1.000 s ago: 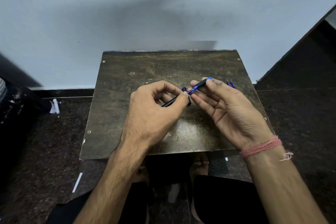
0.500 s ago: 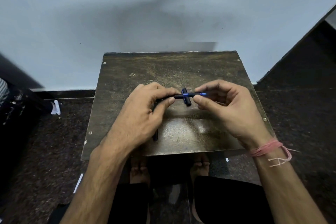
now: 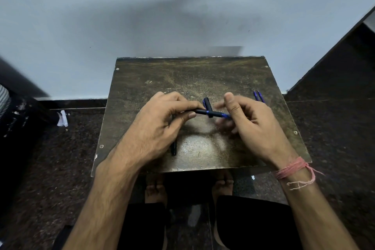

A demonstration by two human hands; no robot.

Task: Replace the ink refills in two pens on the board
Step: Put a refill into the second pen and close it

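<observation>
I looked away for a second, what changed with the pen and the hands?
The pen swung from slanted to level. The right hand slid to its blue end, fingers blurred as if twisting. The left hand still grips the black end. The board and two refills stayed put.

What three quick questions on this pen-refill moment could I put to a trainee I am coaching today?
1. True or false: the left hand grips the black pen.
2. Where do the two loose blue refills lie? A) on the floor B) on the board, beyond the right hand C) in the left hand
3. Fill in: a second black piece lies on the board, partly under the ___ hand.

Key: 1 true; 2 B; 3 left
</observation>
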